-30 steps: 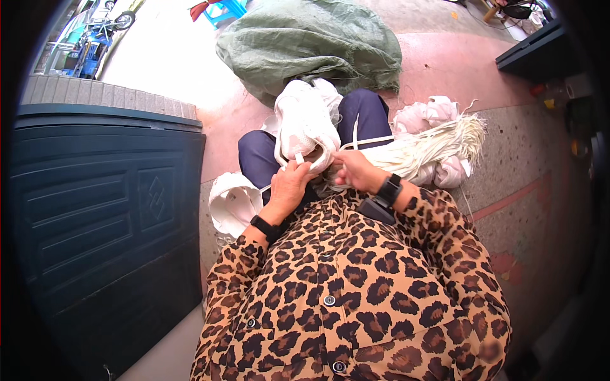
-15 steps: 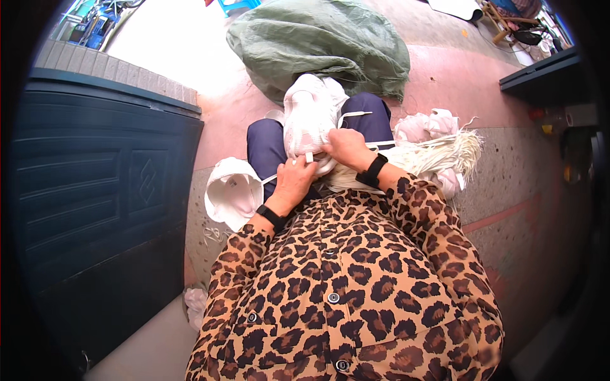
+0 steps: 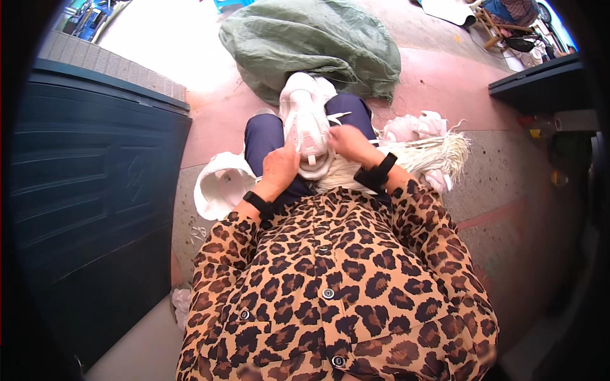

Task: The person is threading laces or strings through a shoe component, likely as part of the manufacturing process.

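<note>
Between my knees lies a white shoe upper (image 3: 309, 130), with a small pale tab at its near end. My left hand (image 3: 281, 167) is closed at the upper's left edge, fingertips pinching there. At its right edge, my right hand (image 3: 351, 143) is smeared by motion; whether its fingers hold anything is hard to see. A loose white shoelace (image 3: 339, 117) sticks out just beyond that hand. Over my right thigh, partly under my forearm, lies a thick bundle of white shoelaces (image 3: 448, 152).
A white cup-shaped piece (image 3: 222, 184) rests beside my left knee. More pale uppers (image 3: 416, 127) lie right of my right knee. Beyond my knees slumps a large green woven sack (image 3: 311, 41). Dark door panels stand left (image 3: 95, 184) and right (image 3: 540, 86).
My left hand has shifted from the tab to the upper's left edge. My hands are farther apart, and the tab now shows uncovered between them. The whole view has moved slightly.
</note>
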Demonstrator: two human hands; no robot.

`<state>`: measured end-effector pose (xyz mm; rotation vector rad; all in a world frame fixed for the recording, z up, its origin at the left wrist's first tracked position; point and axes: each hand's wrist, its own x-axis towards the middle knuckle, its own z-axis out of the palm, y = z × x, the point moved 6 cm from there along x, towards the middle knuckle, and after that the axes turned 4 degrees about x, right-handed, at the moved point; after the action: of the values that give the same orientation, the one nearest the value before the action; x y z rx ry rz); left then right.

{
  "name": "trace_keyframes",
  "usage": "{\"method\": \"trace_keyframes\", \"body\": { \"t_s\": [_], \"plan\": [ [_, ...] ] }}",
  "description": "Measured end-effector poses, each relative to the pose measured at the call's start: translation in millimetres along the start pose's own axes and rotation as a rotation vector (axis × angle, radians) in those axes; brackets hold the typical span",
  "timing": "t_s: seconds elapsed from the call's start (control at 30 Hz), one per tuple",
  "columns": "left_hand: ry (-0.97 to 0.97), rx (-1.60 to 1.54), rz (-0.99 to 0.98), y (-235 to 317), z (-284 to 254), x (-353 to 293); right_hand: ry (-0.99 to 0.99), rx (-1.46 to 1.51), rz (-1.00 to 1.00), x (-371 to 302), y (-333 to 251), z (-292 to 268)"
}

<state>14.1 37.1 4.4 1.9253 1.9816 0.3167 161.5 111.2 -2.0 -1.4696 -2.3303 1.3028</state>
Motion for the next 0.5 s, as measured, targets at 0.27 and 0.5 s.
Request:
{"method": "trace_keyframes", "body": {
  "t_s": [0.27,0.5],
  "plan": [
    [0.167,0.092,0.284,25.1,-43.9,-7.2,0.159,0.502,-0.387,-11.2,-93.3,-116.5],
    [-0.447,-1.538,-0.348,28.5,-30.3,3.1,-0.421,0.172,-0.333,-19.3,-102.6,-47.3]
  ]
}}
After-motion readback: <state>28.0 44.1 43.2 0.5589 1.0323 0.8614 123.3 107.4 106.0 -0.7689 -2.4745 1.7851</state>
